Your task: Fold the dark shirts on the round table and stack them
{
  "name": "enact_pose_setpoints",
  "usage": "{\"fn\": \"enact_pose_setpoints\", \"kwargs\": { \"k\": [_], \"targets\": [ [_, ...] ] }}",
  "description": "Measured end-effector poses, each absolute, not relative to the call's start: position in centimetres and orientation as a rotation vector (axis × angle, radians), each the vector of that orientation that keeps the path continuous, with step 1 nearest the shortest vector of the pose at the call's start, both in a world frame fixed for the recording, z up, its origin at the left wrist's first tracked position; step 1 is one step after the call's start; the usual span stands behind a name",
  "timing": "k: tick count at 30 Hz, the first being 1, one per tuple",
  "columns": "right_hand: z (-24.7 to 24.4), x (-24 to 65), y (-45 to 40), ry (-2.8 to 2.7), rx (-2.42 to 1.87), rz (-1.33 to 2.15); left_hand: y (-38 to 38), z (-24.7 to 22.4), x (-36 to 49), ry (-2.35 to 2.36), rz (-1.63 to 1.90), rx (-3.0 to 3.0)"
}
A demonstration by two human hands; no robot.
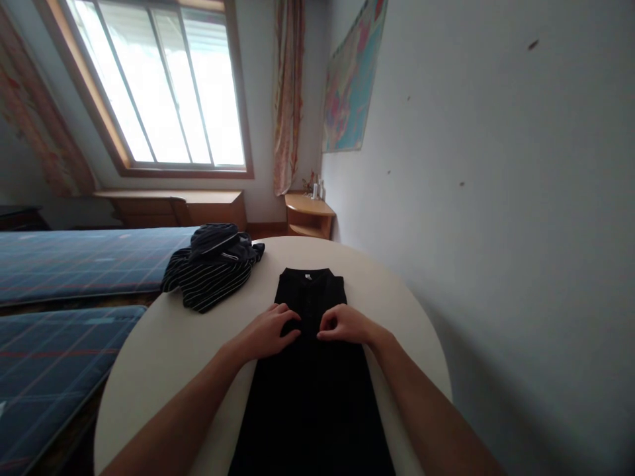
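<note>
A black collared shirt (pixel 312 396), with its sleeves out of sight, lies in a long narrow shape down the middle of the round table (pixel 397 297). Its collar points away from me, and a small pale label shows inside the neck. My left hand (pixel 270 329) rests at the left side of the chest, thumb and bent fingers apart. Opposite it, my right hand (pixel 346 324) is over the right side of the chest, its fingers curled and the fingertips a little apart from the thumb. I see no cloth pinched in either hand.
A heap of dark striped clothing (pixel 213 264) lies at the table's far left edge. Beds with blue plaid mattresses (pixel 89 261) stand to the left. A white wall (pixel 496 231) runs along the right. A corner shelf (pixel 310 206) and a wooden desk (pixel 213 198) are at the back.
</note>
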State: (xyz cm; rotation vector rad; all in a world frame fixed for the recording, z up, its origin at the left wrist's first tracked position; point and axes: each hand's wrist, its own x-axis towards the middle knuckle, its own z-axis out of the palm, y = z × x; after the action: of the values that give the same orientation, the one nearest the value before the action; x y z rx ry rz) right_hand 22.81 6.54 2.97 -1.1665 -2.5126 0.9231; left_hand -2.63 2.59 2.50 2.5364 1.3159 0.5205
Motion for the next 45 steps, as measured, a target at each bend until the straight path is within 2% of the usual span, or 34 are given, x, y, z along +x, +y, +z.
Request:
{"fn": "enact_pose_setpoints", "kwargs": {
  "k": [5,12,18,29,36,45],
  "targets": [
    [2.7,24.1,5.0,-2.441,-1.086,0.765,2.7,2.5,-2.9,1.277,0.503,2.536],
    [4.0,25.5,4.8,-2.519,-1.235,0.645,2.8,2.6,-3.9,1.219,0.463,2.534],
    [3.9,25.3,4.5,-2.556,-1.288,0.58,2.5,3.1,-3.7,1.432,0.357,2.63],
    [4.3,25.1,4.2,-2.535,-1.316,0.684,2.2,3.9,-3.3,1.516,0.223,2.596],
    [5.2,24.8,3.6,-2.577,-1.426,0.556,2.3,3.6,-3.4,1.604,0.191,2.562],
    [5.6,24.4,3.0,-2.543,-1.427,0.589,2.6,3.9,-4.2,1.378,0.269,2.434]
  ]
}}
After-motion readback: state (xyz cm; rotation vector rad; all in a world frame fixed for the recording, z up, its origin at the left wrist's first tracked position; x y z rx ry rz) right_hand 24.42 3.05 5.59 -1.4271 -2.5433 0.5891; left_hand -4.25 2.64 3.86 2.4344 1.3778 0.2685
